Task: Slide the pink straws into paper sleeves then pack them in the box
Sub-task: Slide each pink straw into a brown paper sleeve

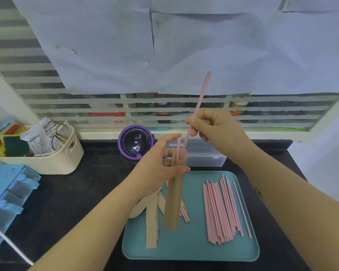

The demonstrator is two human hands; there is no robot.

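A pink straw slants toward 1 o'clock, its lower end at the mouth of a brown paper sleeve. The right hand pinches the straw; the left hand grips the sleeve near its top, above a teal tray. On the tray, loose straws lie at the sleeve's 3 o'clock and spare sleeves at its 8 o'clock. A clear box sits on the counter at the tray's 12 o'clock.

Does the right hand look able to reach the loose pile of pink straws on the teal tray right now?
Probably yes: the pile of pink straws lies uncovered below the right hand, though its grip holds one long pink straw.
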